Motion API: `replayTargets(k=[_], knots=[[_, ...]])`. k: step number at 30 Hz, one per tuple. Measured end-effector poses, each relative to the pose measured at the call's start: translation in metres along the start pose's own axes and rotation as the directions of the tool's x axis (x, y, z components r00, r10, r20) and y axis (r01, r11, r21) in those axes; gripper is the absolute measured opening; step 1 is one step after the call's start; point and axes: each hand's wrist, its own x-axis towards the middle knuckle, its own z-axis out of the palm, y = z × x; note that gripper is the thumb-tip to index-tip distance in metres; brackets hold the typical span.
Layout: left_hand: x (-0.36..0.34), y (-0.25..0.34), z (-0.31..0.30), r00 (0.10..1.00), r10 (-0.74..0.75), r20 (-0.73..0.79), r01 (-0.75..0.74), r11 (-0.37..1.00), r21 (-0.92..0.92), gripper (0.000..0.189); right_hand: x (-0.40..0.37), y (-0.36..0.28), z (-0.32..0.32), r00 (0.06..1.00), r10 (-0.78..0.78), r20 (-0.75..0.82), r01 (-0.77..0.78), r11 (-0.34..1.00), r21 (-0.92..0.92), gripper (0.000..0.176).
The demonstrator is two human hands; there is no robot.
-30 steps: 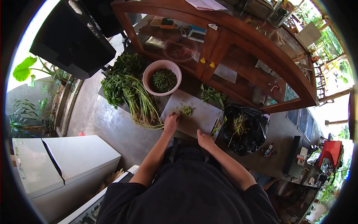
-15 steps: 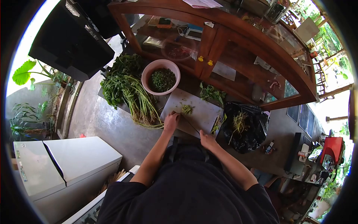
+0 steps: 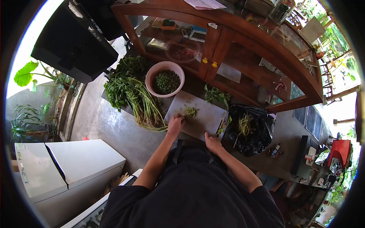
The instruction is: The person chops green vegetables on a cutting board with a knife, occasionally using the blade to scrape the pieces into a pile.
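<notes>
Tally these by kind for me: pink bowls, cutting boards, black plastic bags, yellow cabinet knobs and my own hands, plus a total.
Pink bowl: 1
Cutting board: 1
Black plastic bag: 1
Yellow cabinet knobs: 2
Hands: 2, left hand and right hand
Total: 7

Your dark table [image 3: 194, 86] is carrying plenty: leafy greens [image 3: 133, 85] are sprawling leftmost, the pink bowl [image 3: 149, 86] is standing beside them, the pale board [image 3: 207, 114] is lying flat, loose sprigs [image 3: 217, 95] are resting beyond it (the black bag's [image 3: 256, 140] support is staying unclear).
</notes>
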Motion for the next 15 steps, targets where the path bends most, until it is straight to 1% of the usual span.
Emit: replayTargets(k=[4, 6, 7, 8, 9, 10, 12, 15], knots=[[0.0, 0.002, -0.003, 0.999, 0.034, -0.002, -0.034, 0.999, 0.015, 0.018, -0.002, -0.002, -0.006, 1.0, 0.013, -0.008, -0.014, 1.0, -0.007, 0.048], [0.0, 0.001, -0.004, 0.999, 0.047, 0.003, -0.047, 0.999, 0.012, 0.018, -0.001, -0.005, -0.01, 0.998, 0.032, -0.052, -0.033, 0.999, -0.007, 0.042], [0.0, 0.0, -0.004, 1.0, 0.018, 0.01, -0.018, 1.0, -0.003, 0.018, -0.001, -0.007, -0.013, 0.998, 0.033, -0.053, -0.033, 0.999, -0.006, 0.042], [-0.001, 0.0, -0.003, 1.0, -0.011, 0.018, 0.011, 1.0, -0.018, 0.019, -0.002, -0.007, -0.018, 0.997, 0.033, -0.074, -0.033, 0.999, 0.0, 0.038], [-0.001, 0.0, -0.003, 1.0, -0.01, 0.019, 0.01, 1.0, -0.018, 0.019, -0.003, -0.008, -0.02, 0.995, 0.033, -0.094, -0.033, 0.999, 0.007, 0.034], [-0.001, -0.001, -0.002, 1.0, -0.014, 0.024, 0.015, 1.0, -0.013, 0.019, -0.003, -0.007, -0.02, 0.995, 0.034, -0.094, -0.034, 0.999, 0.007, 0.034], [0.0, -0.004, -0.001, 0.999, -0.018, 0.027, 0.018, 1.0, -0.009, 0.02, -0.003, -0.005, -0.021, 0.985, 0.011, -0.17, -0.004, 0.999, 0.044, 0.029], [0.001, -0.008, 0.003, 0.999, 0.016, 0.035, -0.017, 0.999, 0.029, 0.021, -0.007, -0.002, -0.026, 0.983, -0.026, -0.182, 0.027, 1.0, 0.006, 0.032]])
